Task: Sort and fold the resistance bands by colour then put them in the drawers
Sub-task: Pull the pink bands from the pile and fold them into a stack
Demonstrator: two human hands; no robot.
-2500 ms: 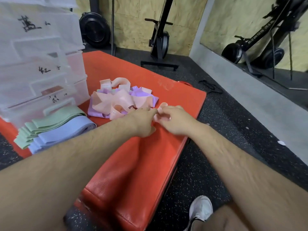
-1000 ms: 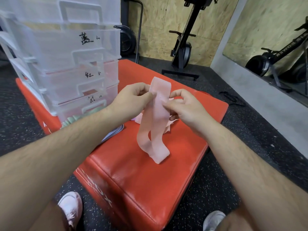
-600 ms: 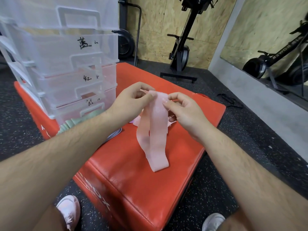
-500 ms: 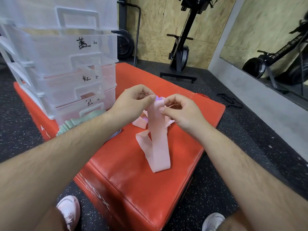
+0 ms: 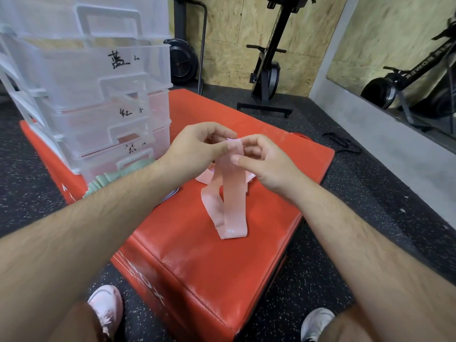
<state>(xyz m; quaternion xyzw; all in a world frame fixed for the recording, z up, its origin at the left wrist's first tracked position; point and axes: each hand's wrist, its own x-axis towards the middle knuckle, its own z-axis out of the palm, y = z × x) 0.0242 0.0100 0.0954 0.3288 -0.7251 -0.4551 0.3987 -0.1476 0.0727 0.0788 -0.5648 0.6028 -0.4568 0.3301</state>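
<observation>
Pinching pink band (image 5: pixel 233 193) (pile (image 5: pixel 204 177) mostly hidden)

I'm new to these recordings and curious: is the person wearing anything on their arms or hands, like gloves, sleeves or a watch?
No. The left forearm and right forearm are bare and hairy, no sleeves in view. The left hand and right hand wear no gloves; no watch, wristband or ring shows.
</observation>
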